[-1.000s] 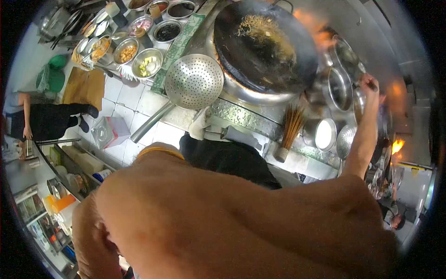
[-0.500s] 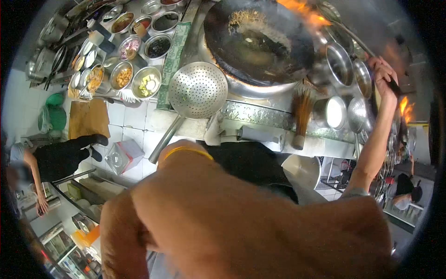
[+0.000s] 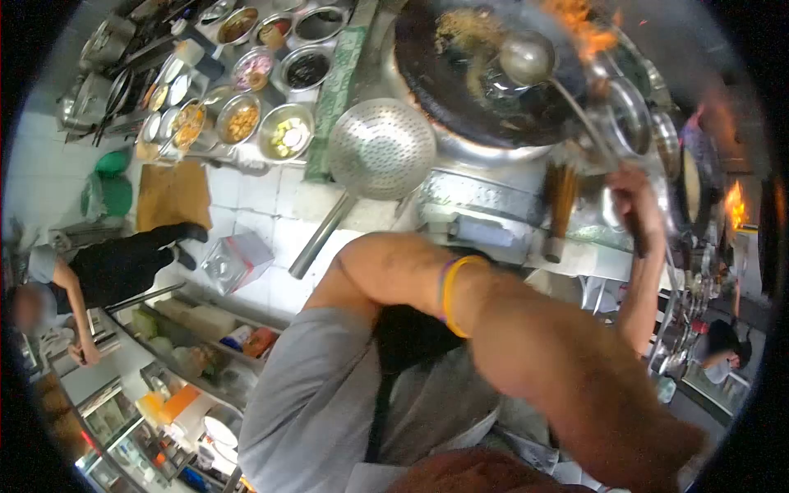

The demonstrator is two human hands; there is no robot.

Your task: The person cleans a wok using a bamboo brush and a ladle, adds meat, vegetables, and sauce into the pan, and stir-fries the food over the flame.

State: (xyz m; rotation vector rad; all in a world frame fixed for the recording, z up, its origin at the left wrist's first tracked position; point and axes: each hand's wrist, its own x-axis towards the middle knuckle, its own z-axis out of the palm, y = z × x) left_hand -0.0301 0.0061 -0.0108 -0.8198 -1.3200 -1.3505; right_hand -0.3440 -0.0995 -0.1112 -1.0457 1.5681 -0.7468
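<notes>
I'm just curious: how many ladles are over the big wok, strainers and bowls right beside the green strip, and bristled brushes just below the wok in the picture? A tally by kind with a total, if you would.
Ladle: 1
Strainer: 1
Bowls: 3
Brush: 1
Total: 6

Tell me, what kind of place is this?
Probably a restaurant kitchen: there's a big, round black metal wok, bright orange flames beside it, and round silver metal bowls of ingredients.
</notes>
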